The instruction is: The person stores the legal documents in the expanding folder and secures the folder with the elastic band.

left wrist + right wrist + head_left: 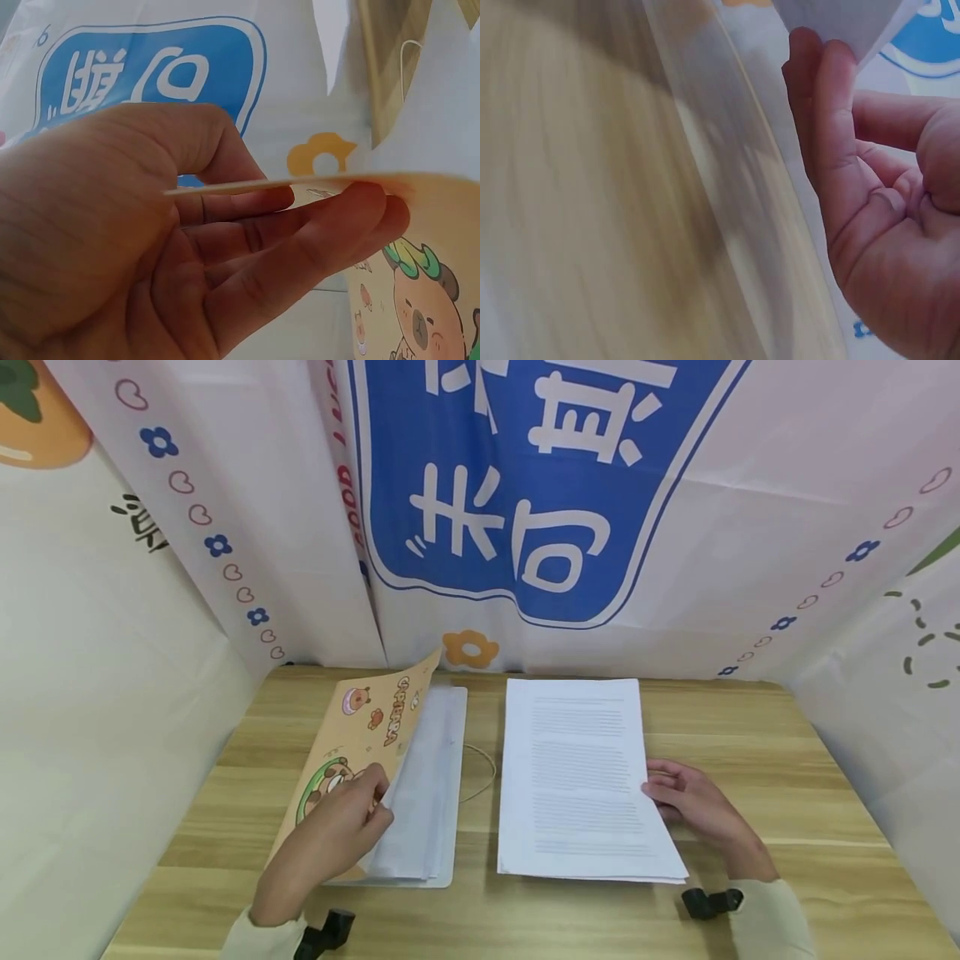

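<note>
My left hand (333,831) pinches the right edge of a tan cartoon-printed folder cover (337,727) between thumb and fingers. In the left wrist view the cover (431,217) passes edge-on between thumb and fingers. The cover is lifted at a slant, baring the folder's pale translucent inside (427,810). To the right lies a stack of printed paper (577,760), its near right corner raised. At its right edge my right hand (693,802) grips the sheets, thumb on top. In the right wrist view my fingers (838,97) meet the paper (840,19) at the top.
A thin cord loop (491,772) lies between folder and paper stack. All of this is on a wood-grain table (757,735). Behind the table hangs a printed cloth (697,593), with more pale cloth at both sides. Black camera mounts (712,903) sit at the wrists.
</note>
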Action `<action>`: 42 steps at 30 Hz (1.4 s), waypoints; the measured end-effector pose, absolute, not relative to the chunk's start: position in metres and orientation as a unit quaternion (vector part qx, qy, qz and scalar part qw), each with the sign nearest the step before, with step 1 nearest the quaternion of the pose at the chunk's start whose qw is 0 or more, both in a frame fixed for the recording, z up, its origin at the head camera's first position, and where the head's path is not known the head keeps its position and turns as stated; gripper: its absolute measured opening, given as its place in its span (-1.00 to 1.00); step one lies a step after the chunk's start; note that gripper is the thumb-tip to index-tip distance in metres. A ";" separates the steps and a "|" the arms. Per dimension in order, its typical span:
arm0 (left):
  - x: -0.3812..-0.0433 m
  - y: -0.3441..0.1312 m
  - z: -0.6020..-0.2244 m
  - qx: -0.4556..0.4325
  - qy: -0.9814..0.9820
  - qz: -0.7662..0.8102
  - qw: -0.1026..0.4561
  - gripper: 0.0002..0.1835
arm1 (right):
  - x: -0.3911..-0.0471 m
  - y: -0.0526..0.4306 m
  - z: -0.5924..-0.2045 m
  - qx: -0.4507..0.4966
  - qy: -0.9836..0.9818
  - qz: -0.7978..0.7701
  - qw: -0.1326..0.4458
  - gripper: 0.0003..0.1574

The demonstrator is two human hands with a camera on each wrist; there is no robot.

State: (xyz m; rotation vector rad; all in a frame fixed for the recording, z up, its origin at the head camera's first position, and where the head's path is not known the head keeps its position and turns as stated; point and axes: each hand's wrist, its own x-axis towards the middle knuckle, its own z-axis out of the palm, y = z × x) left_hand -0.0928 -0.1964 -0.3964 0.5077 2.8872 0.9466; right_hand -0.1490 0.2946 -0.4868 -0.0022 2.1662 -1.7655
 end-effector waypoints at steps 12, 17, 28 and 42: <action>-0.093 -0.190 -0.408 0.183 0.933 0.305 0.050 -0.83 | -0.163 0.251 -0.488 -0.013 0.719 -0.663 0.206 -0.33; -0.094 -0.190 -0.408 0.179 0.934 0.303 0.057 -0.85 | -0.168 0.237 -0.488 -0.013 0.723 -0.659 0.207 -0.33; -0.095 -0.190 -0.411 0.179 0.934 0.304 0.066 -0.88 | -0.180 0.209 -0.496 -0.011 0.734 -0.644 0.214 -0.39; -0.095 -0.188 -0.413 0.181 0.929 0.315 0.074 -0.88 | -0.188 0.187 -0.499 -0.006 0.724 -0.656 0.211 -0.41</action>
